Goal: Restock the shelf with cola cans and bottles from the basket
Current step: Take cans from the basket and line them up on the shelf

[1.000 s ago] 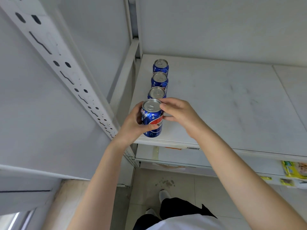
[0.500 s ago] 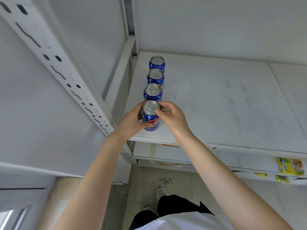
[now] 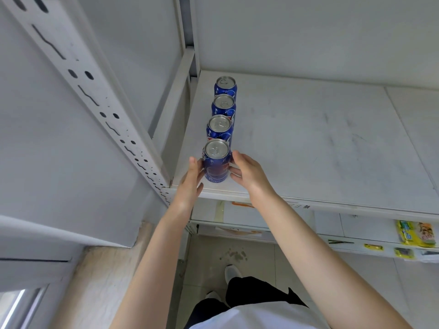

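hands (image 3: 217, 176) now opened off front can (image 3: 216, 162), upright w/ lid up.

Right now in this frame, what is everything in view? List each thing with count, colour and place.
cola cans: four, blue with silver tops, upright in a single row front to back at the shelf's left end.
shelf: one, white, otherwise bare board.
upright post: one, white, perforated, left of shelf.
snack packet: one, yellow-green, lower shelf, far right.
shoes: white, on the tiled floor below.
left hand: open, beside the front can.
right hand: open, fingers beside the same can.
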